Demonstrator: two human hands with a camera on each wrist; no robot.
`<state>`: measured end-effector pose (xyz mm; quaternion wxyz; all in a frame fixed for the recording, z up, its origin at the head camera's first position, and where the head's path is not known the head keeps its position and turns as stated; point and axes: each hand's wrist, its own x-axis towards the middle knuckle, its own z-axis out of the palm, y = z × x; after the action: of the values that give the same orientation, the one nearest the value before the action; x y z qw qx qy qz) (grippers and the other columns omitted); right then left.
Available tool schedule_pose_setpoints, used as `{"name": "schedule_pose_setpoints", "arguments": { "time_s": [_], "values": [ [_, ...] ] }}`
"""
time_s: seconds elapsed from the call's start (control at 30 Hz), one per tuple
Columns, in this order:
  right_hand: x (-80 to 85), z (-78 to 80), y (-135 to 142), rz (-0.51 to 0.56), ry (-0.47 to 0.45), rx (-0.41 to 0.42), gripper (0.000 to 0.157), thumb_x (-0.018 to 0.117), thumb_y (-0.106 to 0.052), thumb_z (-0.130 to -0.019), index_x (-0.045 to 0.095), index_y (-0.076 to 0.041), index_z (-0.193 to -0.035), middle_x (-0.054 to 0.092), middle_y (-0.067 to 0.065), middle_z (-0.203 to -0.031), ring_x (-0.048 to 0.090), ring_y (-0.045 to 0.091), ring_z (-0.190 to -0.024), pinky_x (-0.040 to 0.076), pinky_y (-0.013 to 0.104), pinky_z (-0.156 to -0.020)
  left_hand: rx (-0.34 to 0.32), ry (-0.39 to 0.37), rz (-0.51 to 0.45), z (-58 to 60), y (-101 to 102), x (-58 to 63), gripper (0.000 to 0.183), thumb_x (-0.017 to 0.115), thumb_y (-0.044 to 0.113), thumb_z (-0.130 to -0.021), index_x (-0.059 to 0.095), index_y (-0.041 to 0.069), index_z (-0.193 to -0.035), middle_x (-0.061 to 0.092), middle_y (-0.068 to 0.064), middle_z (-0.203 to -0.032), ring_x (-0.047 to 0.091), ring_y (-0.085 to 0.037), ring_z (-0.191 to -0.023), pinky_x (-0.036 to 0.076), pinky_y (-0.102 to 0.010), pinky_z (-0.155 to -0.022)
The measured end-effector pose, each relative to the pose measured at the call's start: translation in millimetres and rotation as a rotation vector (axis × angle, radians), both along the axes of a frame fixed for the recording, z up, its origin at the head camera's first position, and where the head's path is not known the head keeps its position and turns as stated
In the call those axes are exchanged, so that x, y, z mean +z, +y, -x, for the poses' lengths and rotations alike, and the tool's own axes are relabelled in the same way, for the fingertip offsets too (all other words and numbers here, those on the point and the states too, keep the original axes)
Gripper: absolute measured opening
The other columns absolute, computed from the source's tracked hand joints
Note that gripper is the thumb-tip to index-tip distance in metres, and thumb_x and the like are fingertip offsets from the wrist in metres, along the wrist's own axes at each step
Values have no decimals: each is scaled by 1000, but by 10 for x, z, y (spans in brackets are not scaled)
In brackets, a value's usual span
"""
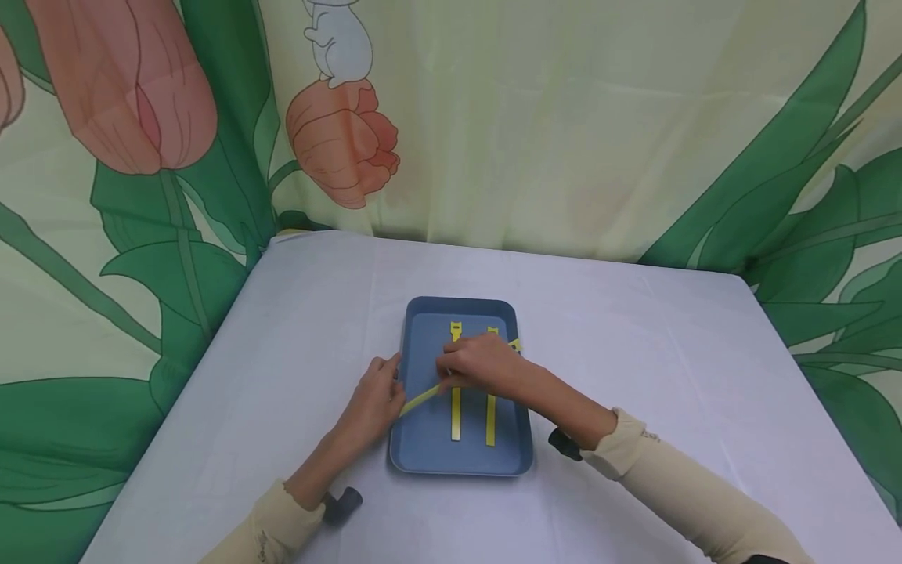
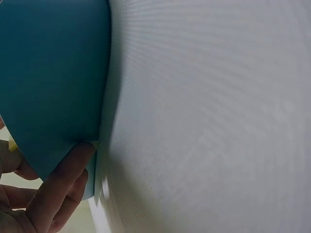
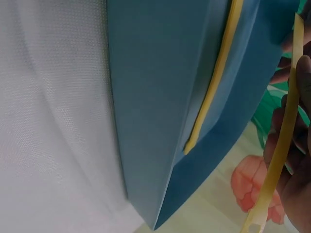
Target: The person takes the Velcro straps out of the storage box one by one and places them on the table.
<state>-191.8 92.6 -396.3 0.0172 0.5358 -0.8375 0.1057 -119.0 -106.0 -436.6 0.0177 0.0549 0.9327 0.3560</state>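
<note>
The left hand [image 1: 373,398] grips the near-left wall of the tray [image 1: 426,458], probably steadying it. Two yellow strips [image 1: 456,419] lie lengthwise inside the tray, seemingly spaced to stay separate. Above the tray, apart from the other hand, the right hand [image 1: 486,364] pinches a third strip [image 1: 420,399] crosswise, perhaps keeping it off them. A flowered curtain [image 1: 535,133] hangs beyond the tray.

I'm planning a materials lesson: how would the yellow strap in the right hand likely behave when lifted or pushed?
The yellow strap probably flexes, as it bows in the right hand. Being thin and narrow, it looks light; its flat shape makes rolling unlikely.
</note>
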Motion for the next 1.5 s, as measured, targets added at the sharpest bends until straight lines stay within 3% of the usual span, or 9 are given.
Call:
{"name": "schedule_pose_setpoints", "arguments": {
  "time_s": [0.4,0.53,0.67,0.83,1.2,1.5],
  "values": [
    [51,31,148,-4,-167,-86,16,75,-37,-78,66,-23,-78,51,-15,-68,45,0,-58,40,18,-50,33,-16,8,-5,24,18,53,58,-3,-86,41,-9,-136,51,-12,-101,54,-15,-81,50,-23,-66],
    [86,32,221,51,-291,-144,12,73,-35,-80,67,-24,-79,54,-17,-70,48,1,-61,44,20,-54,36,-20,9,-5,29,17,53,58,-2,-86,41,-8,-136,52,-11,-101,54,-15,-81,50,-23,-67],
    [115,42,275,141,-438,-200,9,72,-31,-81,69,-22,-82,63,-10,-75,51,5,-65,46,23,-59,31,-12,-2,-11,23,28,52,57,-2,-86,41,-9,-135,52,-12,-100,53,-15,-80,50,-23,-67],
    [147,63,317,255,-552,-240,8,72,-27,-82,70,-19,-83,66,-2,-79,53,11,-69,47,26,-62,29,-14,-16,-18,22,42,52,56,-2,-86,41,-10,-135,51,-12,-99,52,-14,-78,50,-24,-66],
    [162,71,417,330,-585,-379,14,68,-31,-86,70,-17,-87,66,-5,-84,57,12,-75,48,30,-68,-8,29,-27,-14,16,25,51,55,-4,-85,42,-13,-133,53,-13,-97,52,-16,-79,50,-28,-68],
    [131,87,511,336,-524,-506,16,68,-31,-86,71,-15,-86,63,-7,-80,55,13,-74,48,31,-67,5,11,-27,-28,18,29,51,56,-4,-85,41,-12,-134,52,-13,-98,53,-16,-80,50,-27,-68]
  ]
}}
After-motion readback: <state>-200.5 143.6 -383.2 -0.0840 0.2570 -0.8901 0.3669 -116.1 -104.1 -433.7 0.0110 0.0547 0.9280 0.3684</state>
